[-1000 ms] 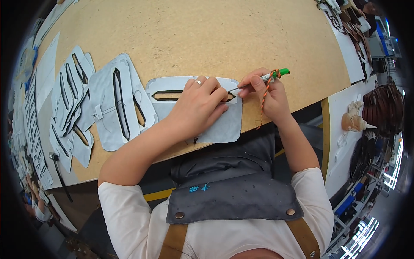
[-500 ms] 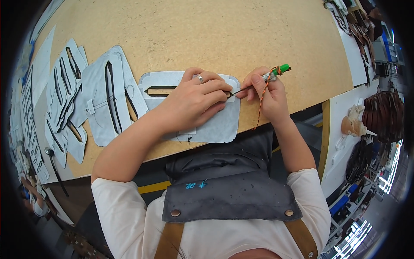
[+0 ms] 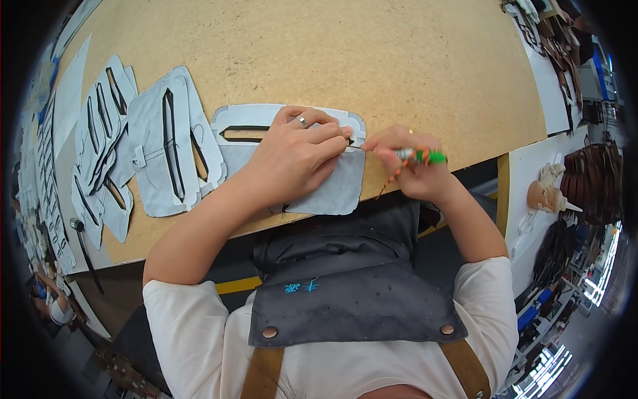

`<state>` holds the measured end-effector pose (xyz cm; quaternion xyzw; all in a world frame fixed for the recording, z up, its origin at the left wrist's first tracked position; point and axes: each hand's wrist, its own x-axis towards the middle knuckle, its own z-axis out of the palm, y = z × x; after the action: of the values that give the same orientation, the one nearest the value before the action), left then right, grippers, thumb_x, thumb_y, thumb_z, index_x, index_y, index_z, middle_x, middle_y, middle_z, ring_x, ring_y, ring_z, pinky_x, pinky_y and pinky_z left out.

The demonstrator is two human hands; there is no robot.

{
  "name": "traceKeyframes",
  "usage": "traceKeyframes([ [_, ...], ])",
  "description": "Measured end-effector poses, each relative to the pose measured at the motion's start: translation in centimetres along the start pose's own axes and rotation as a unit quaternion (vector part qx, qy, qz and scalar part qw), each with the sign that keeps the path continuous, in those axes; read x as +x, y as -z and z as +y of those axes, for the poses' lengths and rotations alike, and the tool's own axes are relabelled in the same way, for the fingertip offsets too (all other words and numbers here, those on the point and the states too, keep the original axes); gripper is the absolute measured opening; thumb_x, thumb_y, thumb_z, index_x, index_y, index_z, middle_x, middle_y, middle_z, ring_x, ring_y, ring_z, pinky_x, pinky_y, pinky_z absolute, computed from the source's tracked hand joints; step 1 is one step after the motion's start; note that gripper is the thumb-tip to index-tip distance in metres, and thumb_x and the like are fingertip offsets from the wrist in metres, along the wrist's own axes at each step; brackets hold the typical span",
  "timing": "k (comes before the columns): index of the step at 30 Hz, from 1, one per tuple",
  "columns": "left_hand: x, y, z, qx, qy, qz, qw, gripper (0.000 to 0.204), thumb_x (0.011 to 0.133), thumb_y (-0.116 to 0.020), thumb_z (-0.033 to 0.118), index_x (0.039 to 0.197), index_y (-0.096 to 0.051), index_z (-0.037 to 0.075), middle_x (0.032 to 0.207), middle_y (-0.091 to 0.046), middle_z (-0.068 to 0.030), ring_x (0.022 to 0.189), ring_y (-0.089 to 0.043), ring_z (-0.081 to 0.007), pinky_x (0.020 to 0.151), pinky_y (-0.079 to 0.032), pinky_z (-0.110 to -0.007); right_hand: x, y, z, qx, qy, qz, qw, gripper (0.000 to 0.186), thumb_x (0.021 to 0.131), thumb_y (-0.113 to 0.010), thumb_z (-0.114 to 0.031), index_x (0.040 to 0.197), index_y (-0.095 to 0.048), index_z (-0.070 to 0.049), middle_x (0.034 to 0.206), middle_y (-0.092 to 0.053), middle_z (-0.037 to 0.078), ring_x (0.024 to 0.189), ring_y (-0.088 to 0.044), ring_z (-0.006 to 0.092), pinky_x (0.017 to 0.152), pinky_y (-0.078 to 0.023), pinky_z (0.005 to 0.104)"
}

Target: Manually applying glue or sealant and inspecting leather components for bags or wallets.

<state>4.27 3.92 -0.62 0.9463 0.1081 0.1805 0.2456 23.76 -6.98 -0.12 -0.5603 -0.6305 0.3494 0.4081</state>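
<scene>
A pale grey panel (image 3: 332, 193) lies at the table's front edge, with a dark-edged slot (image 3: 246, 134) in the lighter strip along its far side. My left hand (image 3: 300, 149) rests over that strip and holds it, its bent fingertips at the slot's right end; the thumb is hidden. My right hand (image 3: 412, 163) is closed round a green-handled awl (image 3: 435, 157) with orange-and-black cord on it. The awl's thin metal shaft points left toward my left fingertips. Blur covers part of the handle, and whether the tip goes into the panel cannot be seen.
Slotted grey panels (image 3: 149, 179) lie to the left, with more slotted pieces (image 3: 100, 133) overlapping beyond them. A black-handled tool (image 3: 83, 246) hangs over the left front edge. On the right-hand side surface stand a nozzled bottle (image 3: 548, 197) and bundled brown strips (image 3: 590, 179).
The awl has swung from slanting up and away to nearly level, and my right hand has turned with it. My left hand stays on the panel; the view has shifted slightly.
</scene>
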Motion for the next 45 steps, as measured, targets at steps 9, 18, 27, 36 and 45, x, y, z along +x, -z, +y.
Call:
traceKeyframes([
  [9, -0.1, -0.1, 0.2, -0.036, 0.045, -0.006, 0.998, 0.022, 0.070, -0.064, 0.004, 0.091, -0.061, 0.011, 0.105, -0.061, 0.0000, 0.102, -0.052, -0.0220, 0.091, -0.034, -0.037, -3.6, -0.2, 0.6, -0.296, 0.238, -0.017, 0.925, 0.014, 0.074, -0.069, -0.013, 0.083, -0.060, -0.006, 0.111, -0.063, 0.007, 0.058, -0.057, 0.0106, 0.057, -0.043, 0.0232],
  [18, -0.3, -0.7, 0.1, -0.017, -0.018, 0.047, 0.999, 0.022, 0.067, -0.067, 0.004, 0.087, -0.061, 0.011, 0.101, -0.059, -0.0017, 0.098, -0.053, -0.0223, 0.086, -0.036, -0.036, -3.4, -0.9, -0.4, 0.125, -0.002, 0.119, 0.985, 0.011, 0.083, -0.062, -0.002, 0.093, -0.061, 0.001, 0.100, -0.065, 0.013, 0.079, -0.061, 0.0193, 0.076, -0.048, 0.0287],
  [27, -0.4, -0.6, 0.5, -0.004, 0.011, 0.061, 0.998, 0.024, 0.067, -0.067, 0.004, 0.090, -0.062, 0.009, 0.100, -0.058, -0.0021, 0.094, -0.054, -0.0209, 0.081, -0.039, -0.034, -2.3, -1.7, -0.4, 0.091, 0.012, 0.108, 0.990, 0.012, 0.082, -0.062, 0.000, 0.094, -0.061, 0.002, 0.096, -0.065, 0.012, 0.085, -0.061, 0.0199, 0.076, -0.048, 0.0282],
  [36, -0.3, -0.5, 0.4, 0.006, -0.001, 0.037, 0.999, 0.029, 0.065, -0.068, 0.003, 0.094, -0.063, 0.009, 0.102, -0.062, -0.0006, 0.098, -0.056, -0.0193, 0.084, -0.039, -0.035, -2.2, -1.6, -0.6, 0.010, 0.038, 0.099, 0.994, 0.011, 0.083, -0.061, 0.000, 0.093, -0.062, 0.001, 0.095, -0.065, 0.011, 0.080, -0.063, 0.0185, 0.069, -0.050, 0.0260],
  [45, -0.3, -0.6, 0.3, 0.011, -0.008, 0.030, 0.999, 0.032, 0.066, -0.067, 0.003, 0.097, -0.062, 0.010, 0.100, -0.061, 0.0008, 0.096, -0.056, -0.0180, 0.085, -0.038, -0.036, -2.6, -2.3, -0.5, 0.159, -0.056, 0.184, 0.968, 0.009, 0.087, -0.058, -0.002, 0.095, -0.062, 0.000, 0.096, -0.064, 0.010, 0.066, -0.057, 0.0070, 0.055, -0.048, 0.0200],
])
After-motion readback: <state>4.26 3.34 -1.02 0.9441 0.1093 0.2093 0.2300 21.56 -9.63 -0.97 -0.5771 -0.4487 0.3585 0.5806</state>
